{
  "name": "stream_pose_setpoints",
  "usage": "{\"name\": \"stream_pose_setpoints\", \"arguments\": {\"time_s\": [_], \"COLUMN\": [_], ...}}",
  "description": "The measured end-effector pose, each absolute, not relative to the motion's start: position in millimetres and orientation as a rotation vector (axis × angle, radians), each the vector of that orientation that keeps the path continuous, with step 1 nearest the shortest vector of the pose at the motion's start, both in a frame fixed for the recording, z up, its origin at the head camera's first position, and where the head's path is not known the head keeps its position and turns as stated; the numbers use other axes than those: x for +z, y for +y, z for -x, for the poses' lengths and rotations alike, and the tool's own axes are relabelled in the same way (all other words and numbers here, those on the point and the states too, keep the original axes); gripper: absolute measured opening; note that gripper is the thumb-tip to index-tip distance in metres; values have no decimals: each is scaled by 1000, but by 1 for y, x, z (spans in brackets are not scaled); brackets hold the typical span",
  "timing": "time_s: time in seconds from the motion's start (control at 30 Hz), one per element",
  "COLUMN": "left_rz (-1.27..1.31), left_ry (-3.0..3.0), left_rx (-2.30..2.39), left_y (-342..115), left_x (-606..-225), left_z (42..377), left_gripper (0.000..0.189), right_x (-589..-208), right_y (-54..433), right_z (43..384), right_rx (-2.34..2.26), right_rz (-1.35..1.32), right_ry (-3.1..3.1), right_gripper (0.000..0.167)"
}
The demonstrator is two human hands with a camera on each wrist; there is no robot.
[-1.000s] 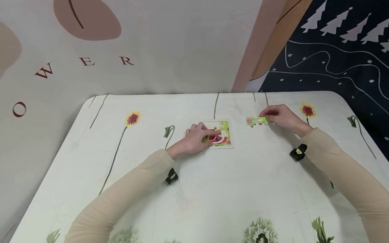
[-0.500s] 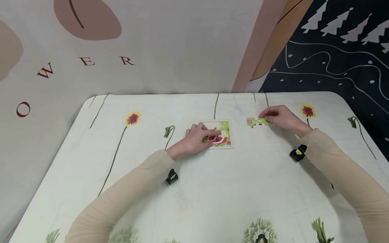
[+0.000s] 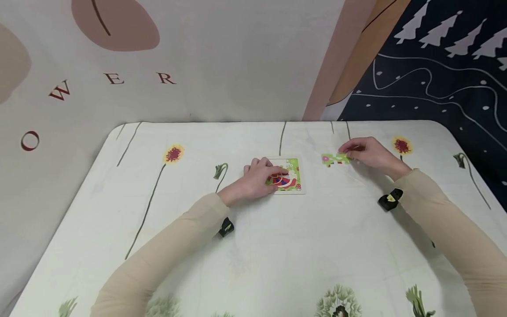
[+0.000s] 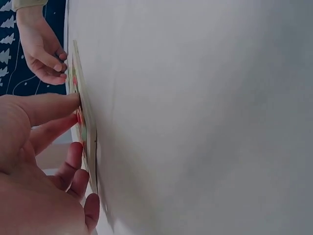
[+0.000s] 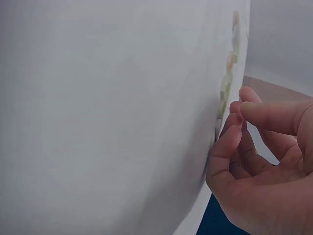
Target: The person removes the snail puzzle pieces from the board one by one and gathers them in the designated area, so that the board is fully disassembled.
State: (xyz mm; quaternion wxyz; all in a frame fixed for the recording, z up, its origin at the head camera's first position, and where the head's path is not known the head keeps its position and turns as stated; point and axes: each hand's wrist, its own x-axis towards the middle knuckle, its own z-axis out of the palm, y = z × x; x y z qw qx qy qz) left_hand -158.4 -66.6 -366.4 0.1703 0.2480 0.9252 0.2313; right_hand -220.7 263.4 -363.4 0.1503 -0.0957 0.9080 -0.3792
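Observation:
My left hand (image 3: 259, 178) rests on the left part of a small jigsaw puzzle (image 3: 293, 176) in a pale frame, its thumb and a finger touching the colourful picture. The left wrist view shows the puzzle frame (image 4: 88, 122) nearly edge-on, with that hand's fingertips at its face. To the right, a green puzzle piece (image 3: 343, 156) lies at the fingertips of my right hand (image 3: 366, 152), which pinches its far edge. Left of it is another green piece (image 3: 328, 159) with a pink spot. The right wrist view shows the thumb and curled fingers close together by the pieces (image 5: 227, 81).
A white cloth (image 3: 277, 246) printed with flowers covers the table. Behind its far edge stands a pale wall covering (image 3: 229, 61) with letters, and a dark panel (image 3: 428, 83) with white trees at the right. Black wrist devices (image 3: 390, 199) hang at both cuffs.
The right fingertips and the green piece under them have shifted very slightly to the right. My left hand has moved a touch to the right on the puzzle.

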Motion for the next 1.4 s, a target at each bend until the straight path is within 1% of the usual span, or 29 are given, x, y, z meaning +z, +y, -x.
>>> {"name": "stream_pose_setpoints", "arguments": {"time_s": [0.2, 0.53, 0.83, 1.13, 1.4], "left_rz": [-717, -738, -755, -784, -813], "left_ry": [2621, 2606, 2569, 2483, 2455], "left_rx": [692, 756, 753, 783, 817], "left_y": [-66, -60, -62, -69, -71], "left_x": [-368, -372, -373, -374, -378], "left_z": [163, 166, 169, 175, 179], "left_gripper": [45, 39, 43, 46, 48], "right_x": [-357, -349, -350, -359, -362], "right_y": [260, 236, 210, 180, 164], "right_z": [217, 210, 209, 211, 212], "right_rx": [-1195, -1275, -1282, -1185, -1128], "right_rz": [239, 368, 444, 649, 637], "right_ry": [2590, 2545, 2493, 2529, 2512], "right_gripper": [26, 26, 22, 21, 23]}}
